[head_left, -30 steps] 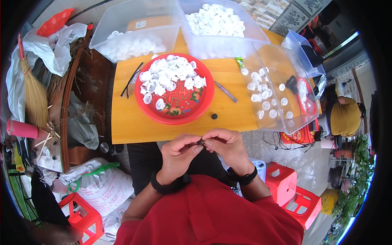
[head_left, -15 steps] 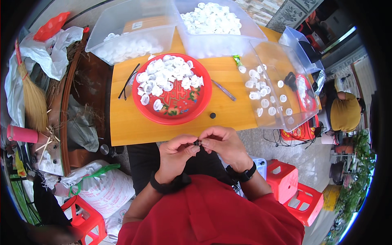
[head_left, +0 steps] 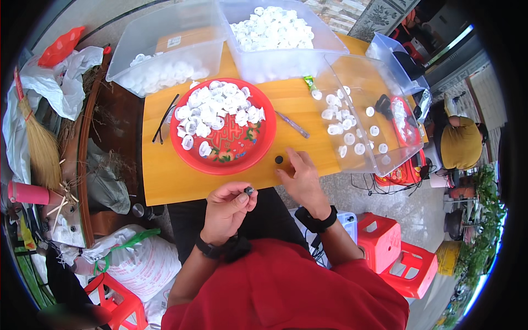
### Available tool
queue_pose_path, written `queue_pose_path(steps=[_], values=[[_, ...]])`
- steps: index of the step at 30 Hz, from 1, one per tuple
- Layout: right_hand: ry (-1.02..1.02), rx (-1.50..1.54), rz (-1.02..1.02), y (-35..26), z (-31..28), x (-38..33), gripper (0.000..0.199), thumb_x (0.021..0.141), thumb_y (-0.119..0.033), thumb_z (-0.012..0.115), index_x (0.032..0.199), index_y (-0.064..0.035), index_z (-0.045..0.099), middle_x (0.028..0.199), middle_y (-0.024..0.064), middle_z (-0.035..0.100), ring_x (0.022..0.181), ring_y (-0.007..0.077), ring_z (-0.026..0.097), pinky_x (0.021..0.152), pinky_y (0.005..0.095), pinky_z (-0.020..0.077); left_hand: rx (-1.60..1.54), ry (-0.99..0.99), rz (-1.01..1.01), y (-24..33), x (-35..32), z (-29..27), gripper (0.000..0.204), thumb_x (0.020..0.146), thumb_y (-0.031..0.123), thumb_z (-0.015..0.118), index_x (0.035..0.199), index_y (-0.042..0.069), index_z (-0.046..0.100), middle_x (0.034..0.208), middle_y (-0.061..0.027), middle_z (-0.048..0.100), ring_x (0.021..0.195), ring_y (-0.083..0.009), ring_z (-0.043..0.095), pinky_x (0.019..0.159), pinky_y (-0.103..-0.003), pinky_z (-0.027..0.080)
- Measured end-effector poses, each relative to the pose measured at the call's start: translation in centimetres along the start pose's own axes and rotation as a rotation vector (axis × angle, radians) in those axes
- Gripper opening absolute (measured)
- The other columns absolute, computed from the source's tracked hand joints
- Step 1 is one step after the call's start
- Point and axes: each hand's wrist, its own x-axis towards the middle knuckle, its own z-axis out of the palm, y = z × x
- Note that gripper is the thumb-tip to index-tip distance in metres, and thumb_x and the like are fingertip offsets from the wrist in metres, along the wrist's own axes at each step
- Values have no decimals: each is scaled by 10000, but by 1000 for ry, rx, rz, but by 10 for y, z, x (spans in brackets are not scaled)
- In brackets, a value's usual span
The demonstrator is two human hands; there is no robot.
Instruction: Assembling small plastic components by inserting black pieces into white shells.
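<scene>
I see the red tray (head_left: pixel 220 159) of white caps on the worktop (head_left: pixel 165 176). My left hand (head_left: pixel 226 212) pinches a small dark piece (head_left: pixel 248 191) just off the edge. My right hand (head_left: pixel 300 179) lies spread, fingertips beside a black disc (head_left: pixel 279 159); a clear bin (head_left: pixel 379 165) stands further right.

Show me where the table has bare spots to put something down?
Bare wood shows on the table left of the red plate, and between that plate and the clear tray where a thin tool lies. The back is crowded with tubs.
</scene>
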Motion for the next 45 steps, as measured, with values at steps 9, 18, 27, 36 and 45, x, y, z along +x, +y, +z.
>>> queue_pose_path(steps=[9,18,27,36,45], values=[[-164,319,150,12,7,5,238,792,-87,610,1012,5,599,849,104,580,731,207,556,629,312,446,40,46,31,0,1,1,191,841,-15,544,1028,-15,582,912,-122,607,813,-176,569,689,-279,454],[-599,1765,612,-21,-15,-10,271,844,-182,598,1034,11,595,820,55,582,690,110,514,596,240,414,196,69,134,-1,-3,22,215,812,-24,590,1027,-16,590,894,-132,628,727,-161,587,629,-260,475],[-593,1745,655,-32,-15,-16,255,856,-143,582,1068,-4,595,861,56,602,740,112,538,670,239,439,272,88,183,-3,-7,28,224,796,-48,606,1018,-26,598,875,-112,629,715,-132,591,597,-227,483],[-537,1707,595,-36,-14,-17,252,871,-102,552,1098,2,581,874,67,619,768,125,578,692,249,453,433,133,222,-4,-11,31,216,805,-52,598,1019,-30,594,888,-90,624,773,-113,588,648,-227,488],[-527,1672,628,-35,-12,-18,260,862,-84,557,1104,12,575,876,70,627,756,125,585,683,253,460,587,157,376,-5,-9,45,207,789,-79,606,991,-46,577,888,-86,617,795,-108,587,698,-232,493]])
